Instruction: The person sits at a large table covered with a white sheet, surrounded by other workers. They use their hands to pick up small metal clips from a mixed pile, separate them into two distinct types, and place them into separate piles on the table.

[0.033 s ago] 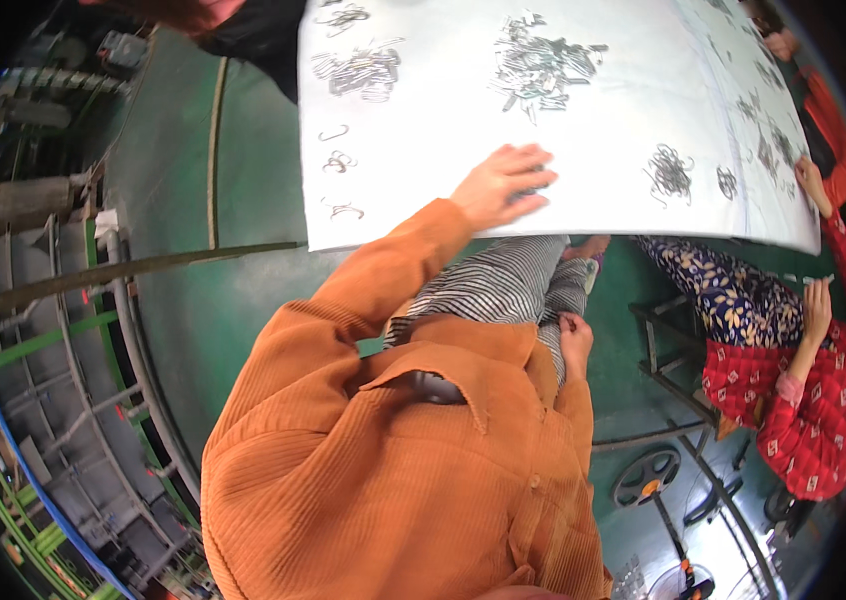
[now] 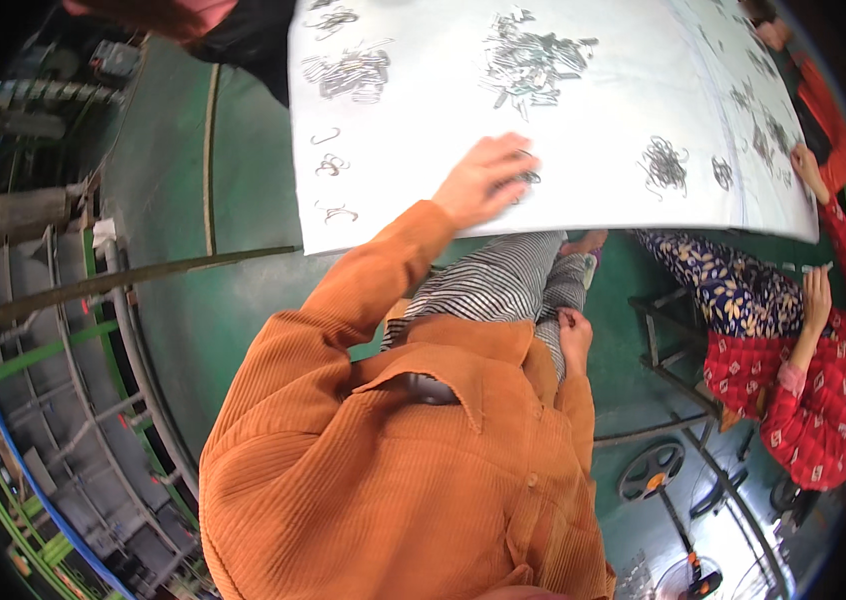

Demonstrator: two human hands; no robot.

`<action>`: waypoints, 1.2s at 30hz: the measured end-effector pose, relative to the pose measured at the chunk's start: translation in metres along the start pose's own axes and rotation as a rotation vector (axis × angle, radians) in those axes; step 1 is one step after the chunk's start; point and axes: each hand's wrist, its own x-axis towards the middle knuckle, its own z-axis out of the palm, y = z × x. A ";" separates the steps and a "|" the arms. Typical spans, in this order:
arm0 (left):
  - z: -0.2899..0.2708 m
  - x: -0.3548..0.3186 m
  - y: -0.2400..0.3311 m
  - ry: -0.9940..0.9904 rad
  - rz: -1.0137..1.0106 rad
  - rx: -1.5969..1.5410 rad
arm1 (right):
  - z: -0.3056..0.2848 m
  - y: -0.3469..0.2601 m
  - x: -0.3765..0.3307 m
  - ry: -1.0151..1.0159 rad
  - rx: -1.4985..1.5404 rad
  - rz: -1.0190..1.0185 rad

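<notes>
Wire pieces lie scattered in small heaps over a pale, smooth table [image 2: 583, 190] that fills the far part of the view. The left hand [image 2: 483, 180] reaches forward onto it, palm down and fingers spread, resting on a small dark cluster of bent wire [image 2: 526, 176] near the table's near edge. That cluster lies directly under and just beyond the fingertips, so the left hand is by far the nearer one. Whether the fingers pinch any piece is hidden beneath the palm; I cannot tell.

The right hand [image 2: 574, 335] sits low in the lap, well apart from the table, loosely curled against striped trousers [image 2: 503, 285]. It seems to hold nothing, though its inner side is not shown.

Farther off, a big heap of straight, shiny metal clips [image 2: 533, 60] lies at the far middle, and another grey tangle [image 2: 348, 72] to the far left. Three single curled hooks [image 2: 331, 165] run in a short line from far to near along the table's left side. To the right lies a round nest of thin wire [image 2: 663, 165]. All are thin, springy-looking metal, matte grey on the glossy sheet.

An orange ribbed sleeve [image 2: 363, 290] leads up to the left hand. At the right a co-worker in red patterned clothes [image 2: 803, 390] sits by the table, above a green floor [image 2: 193, 200].
</notes>
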 end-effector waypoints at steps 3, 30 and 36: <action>-0.028 -0.004 0.002 0.157 -0.312 0.042 | 0.000 -0.005 0.000 0.005 0.013 0.010; -0.019 0.094 -0.046 -0.462 -0.333 0.104 | 0.003 -0.001 -0.007 0.085 0.215 0.188; 0.016 0.043 -0.013 -0.318 0.232 0.356 | 0.006 0.011 -0.004 0.077 0.256 0.153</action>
